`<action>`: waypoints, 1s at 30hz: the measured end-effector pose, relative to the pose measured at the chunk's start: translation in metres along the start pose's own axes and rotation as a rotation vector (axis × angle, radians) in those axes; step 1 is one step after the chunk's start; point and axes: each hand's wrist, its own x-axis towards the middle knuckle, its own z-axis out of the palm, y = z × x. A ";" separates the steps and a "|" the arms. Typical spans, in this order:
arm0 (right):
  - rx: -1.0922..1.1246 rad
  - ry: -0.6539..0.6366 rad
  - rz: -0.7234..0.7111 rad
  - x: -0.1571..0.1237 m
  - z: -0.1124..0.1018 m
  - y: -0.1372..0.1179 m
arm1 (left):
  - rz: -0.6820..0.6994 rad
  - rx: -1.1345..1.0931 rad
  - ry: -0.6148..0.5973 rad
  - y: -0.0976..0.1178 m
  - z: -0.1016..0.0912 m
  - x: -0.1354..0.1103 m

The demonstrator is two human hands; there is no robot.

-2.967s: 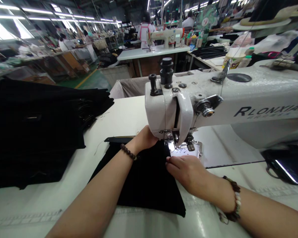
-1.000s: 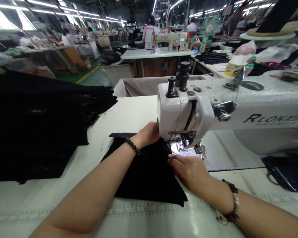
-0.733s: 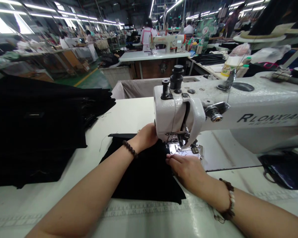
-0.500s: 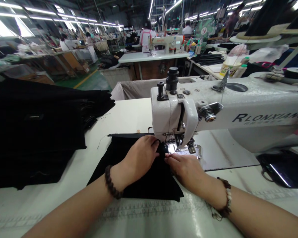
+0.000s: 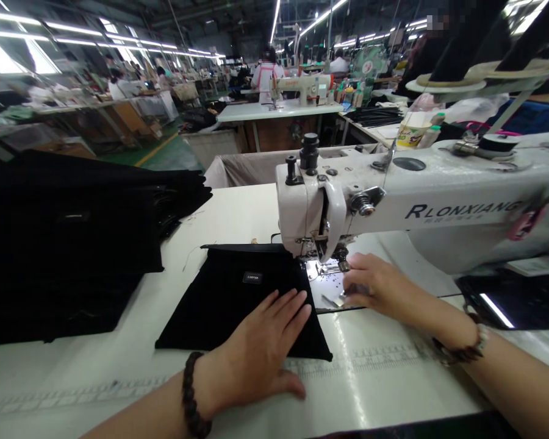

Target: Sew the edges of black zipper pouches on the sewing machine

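Observation:
A flat black fabric piece [image 5: 201, 311] with a small label [image 5: 252, 278] lies on the sewing table, its upper right edge by the needle area of the white sewing machine [image 5: 311, 201]. My left hand [image 5: 265, 347] rests flat on the fabric's lower right part, fingers spread and thumb out over the table. My right hand [image 5: 370, 283] is right of the presser foot, above the metal plate [image 5: 322, 283]. Its fingers are curled around a small pointed metal tool [image 5: 332, 300], whose tips point left; the rest is hidden by the fingers.
A tall stack of black fabric pieces [image 5: 64, 256] stands at the left. A dark glossy phone-like object [image 5: 516, 302] lies at the right. Thread cones [image 5: 457, 55] stand behind the machine arm. Ruler markings [image 5: 137, 390] run along the table front. Other people work farther back.
Both hands have let go of the fabric's edge by the needle. My left hand has moved down and flattened on the cloth, uncovering the label; my right hand has moved right, where a metal tool shows.

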 end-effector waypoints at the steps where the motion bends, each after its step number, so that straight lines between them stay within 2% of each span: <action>1: -0.058 0.044 0.045 0.009 0.006 -0.004 | 0.003 0.013 0.030 0.005 0.001 -0.001; 5: -0.166 0.128 0.161 0.032 0.016 -0.016 | 0.025 0.046 0.210 0.014 0.008 -0.001; 8: -0.172 0.136 0.146 0.022 0.011 -0.023 | 0.039 -0.026 0.365 0.012 0.006 -0.002; 10: -0.096 0.109 0.058 0.005 0.009 -0.033 | -0.069 -0.155 0.447 0.006 0.001 -0.002; 13: 0.030 0.063 -0.134 -0.016 0.013 -0.054 | -0.387 -0.316 0.562 -0.006 -0.013 0.002; 15: 0.003 0.075 -0.201 -0.023 0.021 -0.068 | -0.535 -0.365 0.567 -0.013 -0.024 0.007; 16: -0.023 0.093 -0.216 -0.025 0.025 -0.073 | -0.558 -0.389 0.540 -0.015 -0.028 0.009; 19: -0.078 0.166 -0.244 -0.026 0.032 -0.080 | -0.451 -0.411 0.458 -0.013 -0.036 0.015; 23: -0.082 0.259 -0.235 -0.028 0.033 -0.079 | -0.277 -0.394 0.430 -0.001 -0.031 0.017; 27: 0.026 0.295 -0.124 -0.029 0.034 -0.078 | -0.260 -0.420 0.452 0.005 -0.023 0.014; 30: 0.107 0.255 -0.071 -0.030 0.033 -0.078 | -0.267 -0.411 0.461 0.005 -0.022 0.012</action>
